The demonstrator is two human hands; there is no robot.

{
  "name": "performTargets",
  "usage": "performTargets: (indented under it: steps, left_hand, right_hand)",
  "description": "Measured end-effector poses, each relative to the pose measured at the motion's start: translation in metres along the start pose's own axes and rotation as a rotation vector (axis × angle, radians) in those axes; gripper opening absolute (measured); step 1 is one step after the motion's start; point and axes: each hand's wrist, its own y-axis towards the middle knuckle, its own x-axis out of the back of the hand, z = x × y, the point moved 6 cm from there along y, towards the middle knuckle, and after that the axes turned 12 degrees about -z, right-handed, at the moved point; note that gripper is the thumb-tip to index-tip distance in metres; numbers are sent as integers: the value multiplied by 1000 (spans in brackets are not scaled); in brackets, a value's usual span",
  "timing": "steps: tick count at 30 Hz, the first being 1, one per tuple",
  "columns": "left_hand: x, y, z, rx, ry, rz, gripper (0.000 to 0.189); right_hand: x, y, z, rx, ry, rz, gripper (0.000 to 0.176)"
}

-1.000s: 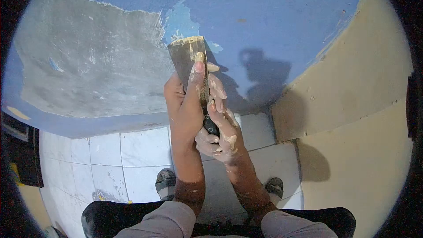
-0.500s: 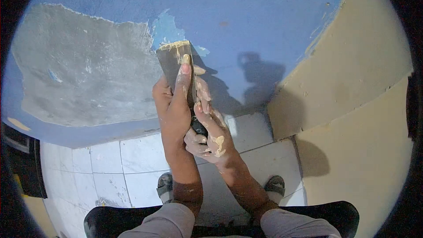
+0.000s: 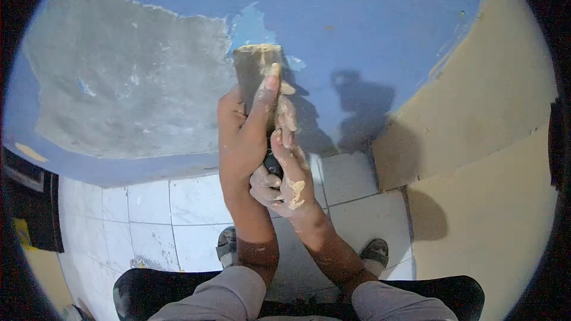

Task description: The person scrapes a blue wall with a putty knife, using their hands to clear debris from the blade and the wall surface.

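Observation:
A putty knife point(image 3: 257, 74) with a wide dark blade and a black handle points up toward the blue wall point(image 3: 380, 30). Cream putty lines its front edge and streaks the blade. My right hand point(image 3: 288, 181), smeared with putty, is closed round the handle. Against the blade, my left hand point(image 3: 244, 137) grips from the left, its putty-coated thumb lying along the face and its other fingers mostly hidden behind. In this view the blade's tip overlaps the lower part of a light-blue flaked spot point(image 3: 253, 27) on the wall.
Left of the blade, a large grey scraped patch point(image 3: 137, 77) covers the wall. A beige surface point(image 3: 476, 113) runs down the right. White floor tiles point(image 3: 196, 202) lie below, with a dark object point(image 3: 33, 202) at far left. My sandalled feet show beneath my arms.
The view has shifted, so the wall sits a little higher and to the right. Both hands keep their hold on the putty knife, which now appears slightly more upright.

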Motion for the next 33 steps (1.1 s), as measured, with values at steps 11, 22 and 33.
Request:
performTargets:
  steps: [11, 22, 33]
  left_hand:
    - [-79, -22, -52, -100, -68, 295, 29]
    - [-61, -34, 23, 228, -326, 196, 41]
    - [-59, -18, 17, 369, -516, 257, 37]
  right_hand:
    - [-2, -26, 81, 854, -20, -141, 49]
    - [53, -29, 50, 363, -144, -243, 23]
    - [26, -26, 50, 437, -307, -260, 14]
